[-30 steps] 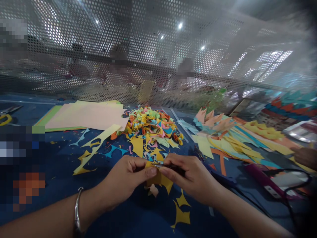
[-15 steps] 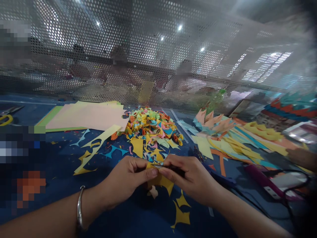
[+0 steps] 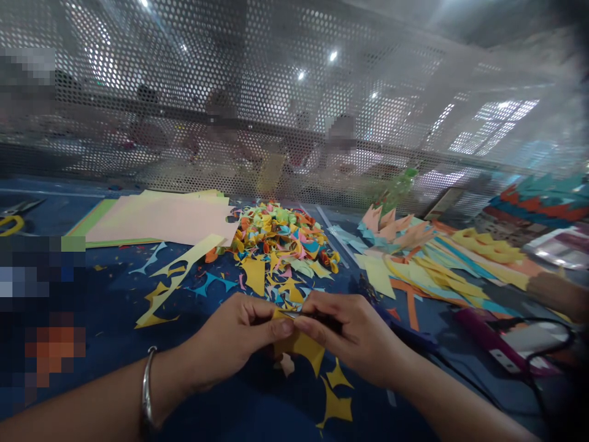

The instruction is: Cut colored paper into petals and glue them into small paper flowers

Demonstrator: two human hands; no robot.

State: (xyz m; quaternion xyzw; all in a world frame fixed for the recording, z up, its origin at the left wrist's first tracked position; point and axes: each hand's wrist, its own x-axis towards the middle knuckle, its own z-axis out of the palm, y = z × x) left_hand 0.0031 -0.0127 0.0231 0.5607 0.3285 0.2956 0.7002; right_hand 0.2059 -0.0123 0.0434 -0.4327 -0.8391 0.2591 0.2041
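Note:
My left hand (image 3: 234, 344) and my right hand (image 3: 356, 334) meet low in the middle, both pinched on one yellow paper piece (image 3: 301, 345) held just above the blue table (image 3: 92, 307). The paper hangs down between the fingertips, jagged at its lower edge. A thin dark thing shows between my right fingers; I cannot make out what it is. A metal bangle (image 3: 146, 393) sits on my left wrist. Yellow offcuts (image 3: 335, 402) lie right under the hands.
A heap of coloured paper scraps (image 3: 280, 236) lies behind the hands, a stack of paper sheets (image 3: 161, 218) at back left, cut paper strips (image 3: 442, 264) at right. A purple tool with cable (image 3: 488, 341) lies at right. A perforated metal screen (image 3: 294, 123) closes the back; another person's arm (image 3: 559, 294) at far right.
Both hands stay pinched on the yellow paper, almost unmoved. The view has shifted slightly, so hands and table sit a little lower in the picture.

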